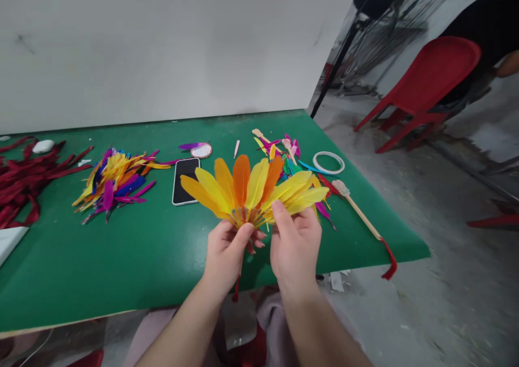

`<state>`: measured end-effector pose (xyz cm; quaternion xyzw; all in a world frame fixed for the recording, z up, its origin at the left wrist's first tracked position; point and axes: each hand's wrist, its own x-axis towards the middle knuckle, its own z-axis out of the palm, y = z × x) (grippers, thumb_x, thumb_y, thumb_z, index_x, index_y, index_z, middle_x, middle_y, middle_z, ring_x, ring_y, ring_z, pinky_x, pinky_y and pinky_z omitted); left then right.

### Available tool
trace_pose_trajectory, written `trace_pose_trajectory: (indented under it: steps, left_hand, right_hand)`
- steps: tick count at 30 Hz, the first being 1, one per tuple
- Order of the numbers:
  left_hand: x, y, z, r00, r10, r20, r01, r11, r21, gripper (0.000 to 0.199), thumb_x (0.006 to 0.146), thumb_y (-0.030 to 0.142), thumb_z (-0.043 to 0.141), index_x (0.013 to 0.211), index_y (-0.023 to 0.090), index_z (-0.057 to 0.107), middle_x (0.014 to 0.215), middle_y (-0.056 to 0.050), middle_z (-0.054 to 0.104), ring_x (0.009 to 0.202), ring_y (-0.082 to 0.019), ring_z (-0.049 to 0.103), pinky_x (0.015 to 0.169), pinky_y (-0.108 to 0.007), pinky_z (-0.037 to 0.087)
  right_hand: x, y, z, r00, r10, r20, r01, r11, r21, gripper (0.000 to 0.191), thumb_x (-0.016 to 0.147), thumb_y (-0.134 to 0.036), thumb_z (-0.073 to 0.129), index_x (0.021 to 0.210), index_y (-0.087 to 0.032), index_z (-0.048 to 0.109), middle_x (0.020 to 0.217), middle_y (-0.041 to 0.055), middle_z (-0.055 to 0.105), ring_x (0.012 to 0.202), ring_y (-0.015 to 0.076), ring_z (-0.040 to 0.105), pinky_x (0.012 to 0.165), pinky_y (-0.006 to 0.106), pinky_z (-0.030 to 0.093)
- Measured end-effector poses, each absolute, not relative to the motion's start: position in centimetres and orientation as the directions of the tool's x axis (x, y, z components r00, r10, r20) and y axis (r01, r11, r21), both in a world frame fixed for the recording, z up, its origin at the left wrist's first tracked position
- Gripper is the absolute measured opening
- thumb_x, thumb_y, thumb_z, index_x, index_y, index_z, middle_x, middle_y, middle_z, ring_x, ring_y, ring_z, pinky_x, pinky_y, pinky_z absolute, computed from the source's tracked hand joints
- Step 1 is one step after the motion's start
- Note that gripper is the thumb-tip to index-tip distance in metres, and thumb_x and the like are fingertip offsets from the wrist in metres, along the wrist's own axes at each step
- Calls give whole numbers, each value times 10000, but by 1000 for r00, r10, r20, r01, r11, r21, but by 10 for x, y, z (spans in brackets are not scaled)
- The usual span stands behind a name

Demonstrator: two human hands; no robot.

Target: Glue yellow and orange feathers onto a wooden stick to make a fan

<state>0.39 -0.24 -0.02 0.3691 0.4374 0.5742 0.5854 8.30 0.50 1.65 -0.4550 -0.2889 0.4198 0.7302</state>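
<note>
A feather fan (241, 182) of yellow and orange feathers spreads out above the near part of the green table. My left hand (225, 251) is closed round its base, where the quills gather, with the thumb pressed on the front. Below this hand a bit of red tassel hangs down. My right hand (295, 242) pinches the yellow feathers on the fan's right side between thumb and fingers. Behind the fan, its feathers partly cover a black-screened phone (185, 180). To the right lies a wooden stick (360, 211) with a pale blob at its top and a red tassel.
On the green table (154, 259) lie a pile of colourful feathers (121, 178), dark red strips (34, 178), a roll of tape (328, 162), a round white disc (201, 150) and more sticks among loose feathers. A person in black sits beyond, by a red chair (433, 75).
</note>
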Motion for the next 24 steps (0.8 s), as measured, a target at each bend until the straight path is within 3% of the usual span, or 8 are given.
trace_pose_trajectory:
  steps: [6, 12, 19, 24]
  left_hand:
    - [1, -3, -4, -17, 998, -52, -315, 45, 948, 340, 650, 472, 700, 637, 149, 595, 556, -24, 664, 439, -114, 589, 407, -201, 470]
    - [3, -2, 1, -33, 995, -89, -302, 75, 950, 385, 599, 502, 722, 584, 151, 564, 517, -20, 648, 416, -120, 581, 394, -206, 458]
    - [3, -4, 1, 3, 997, -82, -310, 79, 947, 384, 629, 505, 703, 611, 142, 578, 522, -17, 655, 448, -112, 596, 413, -188, 463]
    - [4, -5, -2, 13, 998, -61, -312, 62, 948, 386, 653, 511, 686, 630, 143, 575, 520, -19, 657, 453, -103, 598, 419, -174, 463]
  right_hand:
    - [83, 6, 19, 509, 860, 33, -357, 246, -901, 224, 691, -323, 701, 865, -224, 600, 805, -4, 690, 638, 126, 615, 504, 235, 456]
    - [83, 5, 20, 481, 876, 31, -404, 253, -879, 203, 694, -313, 706, 838, -227, 592, 746, -29, 682, 507, 84, 550, 428, 210, 402]
    - [81, 6, 19, 496, 868, 27, -355, 231, -906, 233, 684, -356, 698, 811, -196, 586, 673, -26, 655, 486, 85, 527, 507, 244, 453]
    - [82, 6, 19, 494, 870, 1, -401, 228, -887, 249, 687, -358, 699, 843, -195, 594, 770, -3, 675, 523, 90, 550, 413, 207, 388]
